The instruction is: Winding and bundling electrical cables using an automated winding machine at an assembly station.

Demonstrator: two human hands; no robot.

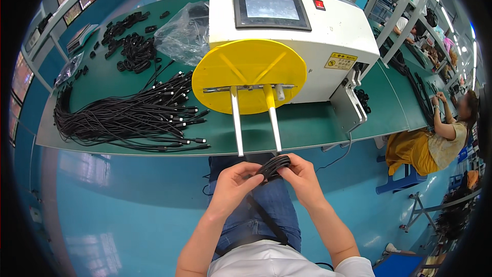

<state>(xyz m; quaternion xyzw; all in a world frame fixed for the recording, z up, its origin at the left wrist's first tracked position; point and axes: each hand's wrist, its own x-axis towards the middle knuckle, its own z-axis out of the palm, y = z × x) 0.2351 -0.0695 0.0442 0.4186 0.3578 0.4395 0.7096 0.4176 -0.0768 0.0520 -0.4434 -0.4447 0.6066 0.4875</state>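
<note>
Between my two hands, over my lap, is a coiled black cable (pixel 275 165). My left hand (pixel 237 180) pinches the coil's left end between thumb and fingers. The other end is gripped by my right hand (pixel 300 172), fingers curled behind it. Just beyond the coil, two metal prongs (pixel 237 123) stick out toward me from a round yellow disc (pixel 220 72). The disc sits on the front of a white winding machine (pixel 328 36) with a dark-framed screen (pixel 271 10) and a red switch (pixel 319 4). Nothing is wound on the prongs.
A large bundle of loose black cables (pixel 118 118) lies on the green table (pixel 307 123) at left. Behind it are coiled cables (pixel 136 54) and a clear plastic bag (pixel 182 33). A metal bracket (pixel 348 107) stands right of the disc. Farther right, a person (pixel 435 138) sits on a blue stool (pixel 402 179).
</note>
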